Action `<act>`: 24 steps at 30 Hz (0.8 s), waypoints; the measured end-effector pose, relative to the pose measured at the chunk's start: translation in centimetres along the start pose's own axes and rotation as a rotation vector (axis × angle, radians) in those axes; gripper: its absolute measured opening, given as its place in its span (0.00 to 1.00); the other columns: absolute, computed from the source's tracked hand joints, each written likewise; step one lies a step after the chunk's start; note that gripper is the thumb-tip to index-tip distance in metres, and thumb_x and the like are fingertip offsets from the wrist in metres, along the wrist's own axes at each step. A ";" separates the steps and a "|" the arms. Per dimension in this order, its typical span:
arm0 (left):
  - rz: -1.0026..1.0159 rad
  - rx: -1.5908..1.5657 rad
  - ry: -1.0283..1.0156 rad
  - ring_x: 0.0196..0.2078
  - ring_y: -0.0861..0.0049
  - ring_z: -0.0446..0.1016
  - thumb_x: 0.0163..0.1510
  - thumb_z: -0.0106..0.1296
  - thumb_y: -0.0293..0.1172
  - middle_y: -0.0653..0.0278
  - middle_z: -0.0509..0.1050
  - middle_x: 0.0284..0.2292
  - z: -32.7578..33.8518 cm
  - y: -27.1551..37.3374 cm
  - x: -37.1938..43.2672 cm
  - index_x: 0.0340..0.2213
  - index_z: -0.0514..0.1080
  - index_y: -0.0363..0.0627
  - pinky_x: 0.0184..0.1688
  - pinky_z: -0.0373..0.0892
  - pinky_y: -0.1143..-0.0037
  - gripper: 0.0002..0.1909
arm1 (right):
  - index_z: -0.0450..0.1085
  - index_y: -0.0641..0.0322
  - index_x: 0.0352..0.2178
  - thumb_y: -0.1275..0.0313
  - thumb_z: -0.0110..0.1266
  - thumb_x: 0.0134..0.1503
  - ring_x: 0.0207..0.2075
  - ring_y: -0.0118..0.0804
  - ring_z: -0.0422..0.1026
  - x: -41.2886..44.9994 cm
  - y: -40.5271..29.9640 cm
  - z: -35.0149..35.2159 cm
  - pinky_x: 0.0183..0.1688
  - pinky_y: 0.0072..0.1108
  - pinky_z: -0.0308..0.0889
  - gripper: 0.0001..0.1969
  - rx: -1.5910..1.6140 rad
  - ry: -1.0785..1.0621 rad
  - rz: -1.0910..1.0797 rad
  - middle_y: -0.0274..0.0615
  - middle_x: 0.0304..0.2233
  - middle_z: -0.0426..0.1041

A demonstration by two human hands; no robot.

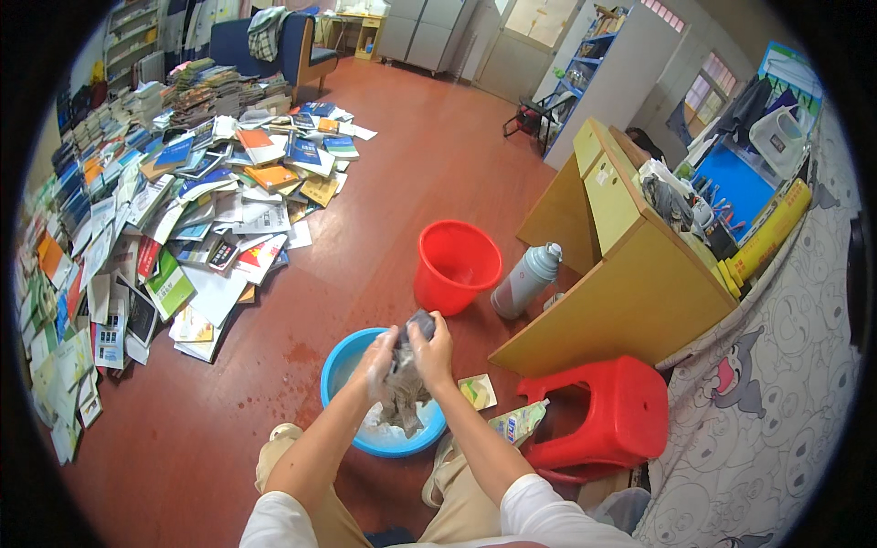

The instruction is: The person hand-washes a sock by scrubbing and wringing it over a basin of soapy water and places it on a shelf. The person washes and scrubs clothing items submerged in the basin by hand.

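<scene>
A wet grey cloth item (pixel 405 383) is bunched between both hands above a blue plastic basin (pixel 399 449), and its lower end hangs into the basin. Whitish suds lie on the water (pixel 384 433). My left hand (pixel 381 359) grips the cloth from the left, with foam on its skin. On the other side, my right hand (pixel 430 353) holds the upper part, thumb on top. What kind of cloth item it is, I cannot tell. Just behind the basin stands a red plastic bucket (pixel 449 294).
A thermos flask (pixel 524 284) stands beside the bucket, near a wooden desk (pixel 616 308). Right of the basin are a small box (pixel 477 392), a detergent bag (pixel 517 423) and a red plastic stool (pixel 627 411) on its side. Books (pixel 226 205) cover the floor at left.
</scene>
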State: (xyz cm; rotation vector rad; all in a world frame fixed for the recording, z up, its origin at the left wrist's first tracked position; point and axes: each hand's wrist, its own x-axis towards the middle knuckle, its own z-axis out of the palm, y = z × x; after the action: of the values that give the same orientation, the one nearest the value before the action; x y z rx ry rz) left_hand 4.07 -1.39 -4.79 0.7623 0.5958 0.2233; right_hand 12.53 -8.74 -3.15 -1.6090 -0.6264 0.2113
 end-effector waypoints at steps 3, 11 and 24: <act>-0.061 -0.179 -0.022 0.36 0.65 0.75 0.61 0.36 0.50 0.55 0.74 0.35 -0.6 0.8 -1.0 0.40 0.67 0.41 0.37 0.72 0.65 0.23 | 0.67 0.66 0.31 0.68 0.55 0.49 0.32 0.47 0.70 -4.9 -3.2 1.9 0.35 0.31 0.64 0.12 -0.295 -0.035 -0.415 0.49 0.30 0.70; 0.062 -0.206 0.015 0.24 0.73 0.67 0.61 0.36 0.44 0.64 0.69 0.25 -0.9 -2.1 1.3 0.30 0.66 0.48 0.25 0.67 0.71 0.15 | 0.69 0.66 0.26 0.66 0.55 0.50 0.28 0.53 0.70 -4.1 -0.5 2.8 0.32 0.35 0.65 0.11 -0.254 0.120 -0.213 0.51 0.26 0.71; -0.011 -0.224 0.075 0.26 0.68 0.70 0.62 0.35 0.44 0.61 0.70 0.27 0.0 -1.8 0.2 0.33 0.67 0.46 0.27 0.69 0.67 0.16 | 0.66 0.70 0.26 0.68 0.53 0.53 0.31 0.44 0.70 -5.0 2.5 4.0 0.36 0.32 0.63 0.12 -0.292 0.189 -0.312 0.50 0.27 0.71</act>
State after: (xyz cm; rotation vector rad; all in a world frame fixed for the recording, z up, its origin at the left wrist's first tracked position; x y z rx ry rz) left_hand 4.21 -2.56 -6.17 0.5362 0.6343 0.3041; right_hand 7.13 -7.85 -7.23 -1.7571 -0.7768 -0.2715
